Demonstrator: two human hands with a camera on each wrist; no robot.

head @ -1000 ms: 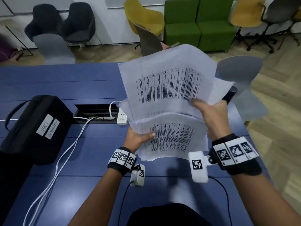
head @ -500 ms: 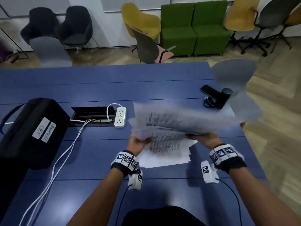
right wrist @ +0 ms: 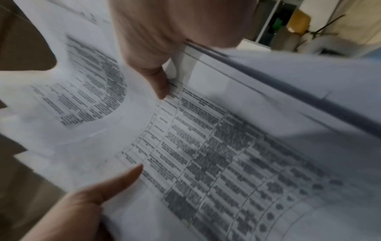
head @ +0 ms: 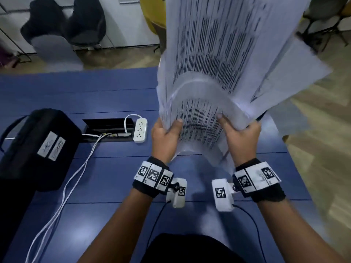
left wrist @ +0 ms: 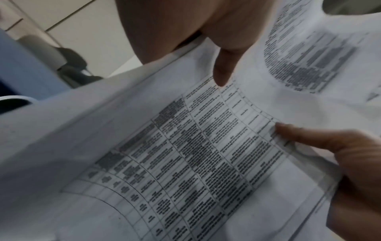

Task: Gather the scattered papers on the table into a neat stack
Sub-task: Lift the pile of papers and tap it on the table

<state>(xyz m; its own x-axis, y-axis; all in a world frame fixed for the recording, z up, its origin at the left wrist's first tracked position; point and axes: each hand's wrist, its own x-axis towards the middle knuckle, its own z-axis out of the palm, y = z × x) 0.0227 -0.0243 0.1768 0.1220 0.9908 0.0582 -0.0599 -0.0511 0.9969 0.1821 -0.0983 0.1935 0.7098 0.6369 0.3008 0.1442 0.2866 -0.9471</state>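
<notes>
A bundle of white printed papers (head: 218,54) stands upright above the blue table (head: 114,95), bowed toward me, with its top sheets fanned unevenly to the right. My left hand (head: 166,135) grips its lower left edge, thumb on the front sheet. My right hand (head: 242,137) grips the lower right edge the same way. In the left wrist view the papers (left wrist: 206,154) fill the frame, with my left thumb (left wrist: 221,73) pressing on the printed table. In the right wrist view my right thumb (right wrist: 160,84) pinches the papers (right wrist: 226,154). The bundle hides the table behind it.
A black bag (head: 38,147) lies at the left. White cables (head: 76,177) run from it to a cable recess (head: 108,128) and a white power strip (head: 140,130). Dark chairs (head: 62,21) stand beyond the table. The table's right edge is beside my right hand.
The papers were raised, then dropped flat toward the table half a second ago; now they are up on end again, and both hands hold the lower edge closer together.
</notes>
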